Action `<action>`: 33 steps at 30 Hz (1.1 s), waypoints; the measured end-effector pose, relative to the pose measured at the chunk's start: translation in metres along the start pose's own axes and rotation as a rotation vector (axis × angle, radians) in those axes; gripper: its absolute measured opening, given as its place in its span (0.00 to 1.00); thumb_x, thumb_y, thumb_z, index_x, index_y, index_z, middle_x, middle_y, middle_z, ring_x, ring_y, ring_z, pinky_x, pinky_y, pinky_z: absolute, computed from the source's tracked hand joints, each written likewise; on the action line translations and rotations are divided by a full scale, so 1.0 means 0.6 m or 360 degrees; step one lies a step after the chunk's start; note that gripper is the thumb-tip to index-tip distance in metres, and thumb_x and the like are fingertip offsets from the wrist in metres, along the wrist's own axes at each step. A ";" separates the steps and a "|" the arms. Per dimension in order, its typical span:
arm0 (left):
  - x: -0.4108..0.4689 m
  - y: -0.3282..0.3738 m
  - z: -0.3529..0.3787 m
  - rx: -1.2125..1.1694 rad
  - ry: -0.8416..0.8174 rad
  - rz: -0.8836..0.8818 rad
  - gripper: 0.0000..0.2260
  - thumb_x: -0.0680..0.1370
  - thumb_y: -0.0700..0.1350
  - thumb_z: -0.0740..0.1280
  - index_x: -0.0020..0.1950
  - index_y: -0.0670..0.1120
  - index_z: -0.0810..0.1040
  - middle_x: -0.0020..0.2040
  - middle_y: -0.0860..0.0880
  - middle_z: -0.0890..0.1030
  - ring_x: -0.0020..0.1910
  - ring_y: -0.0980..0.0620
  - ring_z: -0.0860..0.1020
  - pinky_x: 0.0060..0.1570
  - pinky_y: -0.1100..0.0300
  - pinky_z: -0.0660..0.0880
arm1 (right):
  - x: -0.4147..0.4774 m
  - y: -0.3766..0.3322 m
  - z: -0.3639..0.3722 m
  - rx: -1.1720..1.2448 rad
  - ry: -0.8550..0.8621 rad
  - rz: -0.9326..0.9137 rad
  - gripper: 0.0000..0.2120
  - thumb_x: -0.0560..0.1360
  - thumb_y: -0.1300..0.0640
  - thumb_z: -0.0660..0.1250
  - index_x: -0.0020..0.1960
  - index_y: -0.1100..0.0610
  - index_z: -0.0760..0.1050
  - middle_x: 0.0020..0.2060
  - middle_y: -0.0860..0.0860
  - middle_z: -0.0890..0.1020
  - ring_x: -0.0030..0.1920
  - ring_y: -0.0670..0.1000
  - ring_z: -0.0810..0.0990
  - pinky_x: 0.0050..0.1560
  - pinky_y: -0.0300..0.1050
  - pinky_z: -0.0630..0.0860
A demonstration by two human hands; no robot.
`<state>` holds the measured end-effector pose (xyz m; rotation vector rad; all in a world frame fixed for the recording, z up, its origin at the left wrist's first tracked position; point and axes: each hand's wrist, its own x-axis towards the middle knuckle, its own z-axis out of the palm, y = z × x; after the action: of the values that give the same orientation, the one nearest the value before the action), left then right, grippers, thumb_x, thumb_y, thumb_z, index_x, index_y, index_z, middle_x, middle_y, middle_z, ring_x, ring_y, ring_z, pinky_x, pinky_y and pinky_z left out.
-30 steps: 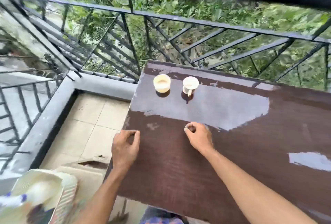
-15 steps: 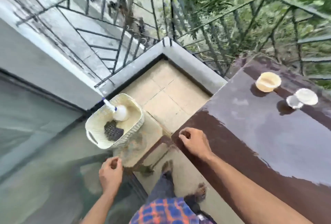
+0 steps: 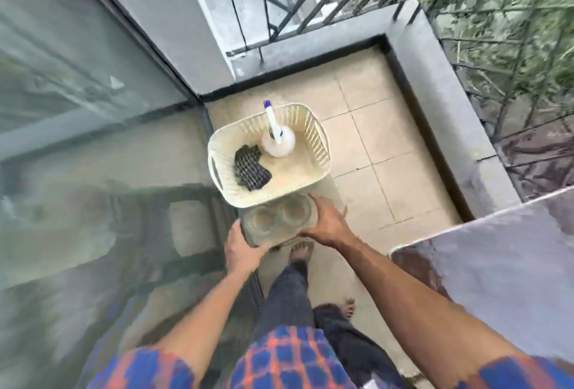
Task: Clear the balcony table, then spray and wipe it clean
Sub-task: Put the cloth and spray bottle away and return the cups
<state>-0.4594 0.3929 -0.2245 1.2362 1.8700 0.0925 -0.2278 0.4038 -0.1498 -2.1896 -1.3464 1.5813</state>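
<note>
Both hands had moved since the earlier frames. The right hand (image 3: 330, 227) had come off the table (image 3: 497, 264) edge, the left hand (image 3: 240, 249) had reached forward, and the camera had swung down toward the floor corner. The two cups seen earlier were out of frame.

Head view, the only one supplied: we found both hands on a translucent tray (image 3: 276, 221) just on the near side of the basket (image 3: 323, 146). The basket rim overlapped the tray as seen, and we could not tell whether they touched. The left hand held the tray's near-left edge, fingers curled about it. The right hand lay against the right edge with fingers spread, but blur kept us from telling whether it clasped. Two round shapes showed through the tray, and we could not identify them.

The spray bottle (image 3: 279, 143) stood upright inside the basket, toward its far side. The dark cloth (image 3: 251, 168) lay beside it on the basket floor. Only a glossy corner of the table showed, at right, well apart from the basket.

We judged the bottle rigid and fairly light, best taken at the neck under the trigger. The cloth looked soft and limp, fit to be pinched anywhere. The tray appeared thin and liable to flex, so a hold on two opposite edges suited it.
</note>
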 end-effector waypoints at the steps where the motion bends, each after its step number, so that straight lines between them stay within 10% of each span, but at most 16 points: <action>1: 0.008 -0.002 0.006 -0.0004 -0.0004 0.0031 0.47 0.64 0.49 0.83 0.78 0.45 0.63 0.73 0.42 0.72 0.71 0.43 0.70 0.71 0.49 0.68 | 0.019 0.001 0.014 0.0005 -0.0007 0.0021 0.49 0.66 0.53 0.84 0.80 0.57 0.64 0.74 0.60 0.72 0.76 0.61 0.70 0.73 0.47 0.66; 20: 0.016 0.014 0.018 0.0074 0.0220 0.0202 0.39 0.61 0.58 0.80 0.68 0.53 0.68 0.61 0.49 0.79 0.62 0.46 0.77 0.60 0.50 0.74 | 0.050 0.034 0.117 -0.0007 0.0441 0.0052 0.48 0.61 0.33 0.74 0.75 0.54 0.69 0.66 0.55 0.81 0.66 0.60 0.79 0.62 0.55 0.79; 33: -0.202 0.153 -0.051 -0.0043 0.0436 0.0795 0.39 0.61 0.64 0.80 0.68 0.53 0.73 0.61 0.50 0.81 0.60 0.47 0.78 0.62 0.48 0.76 | -0.251 0.080 -0.039 0.0862 0.1060 0.0013 0.46 0.58 0.33 0.80 0.71 0.49 0.70 0.63 0.45 0.81 0.62 0.48 0.80 0.67 0.48 0.76</action>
<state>-0.3995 0.3564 -0.0862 1.7160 1.7319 0.5795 -0.1897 0.2772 -0.0603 -2.0676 -0.6223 0.9127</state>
